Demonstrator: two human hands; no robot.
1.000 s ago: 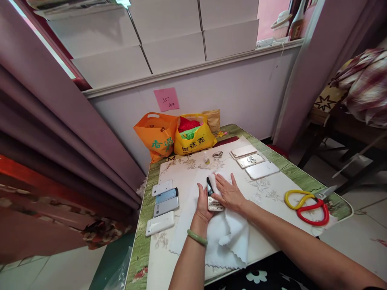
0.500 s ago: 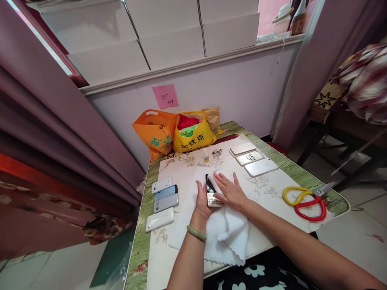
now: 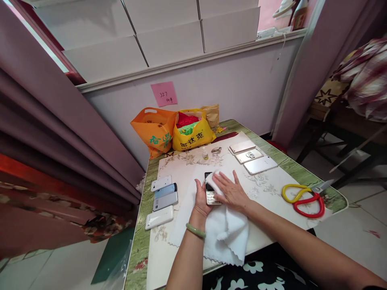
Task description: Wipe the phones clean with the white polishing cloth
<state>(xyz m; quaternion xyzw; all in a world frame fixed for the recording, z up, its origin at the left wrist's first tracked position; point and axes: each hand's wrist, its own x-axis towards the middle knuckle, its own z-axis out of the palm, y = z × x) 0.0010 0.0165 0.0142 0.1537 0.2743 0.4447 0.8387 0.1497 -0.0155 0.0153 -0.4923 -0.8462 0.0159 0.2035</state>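
My left hand [image 3: 201,200] holds a keypad mobile phone [image 3: 213,197] from its left side, the thumb along the edge and the other fingers mostly hidden beneath. The phone has a dark screen at the top and silvery keys below. My right hand [image 3: 232,195] presses a white cloth [image 3: 226,235] over the upper right part of the screen, its fingers laid along the fabric. The rest of the cloth hangs in folds toward the table's front edge.
Several phones, among them a white one [image 3: 159,217], lie in a column at left. Three more, including a silver-white phone [image 3: 260,165], are at back right. Large scissors [image 3: 308,205] lie at right. A small bottle [image 3: 205,154], an orange bag [image 3: 157,133] and a yellow bag [image 3: 196,135] stand behind.
My right hand has slid the cloth slightly left and up, covering more of the phone's screen. The left hand still holds the phone in nearly the same place.
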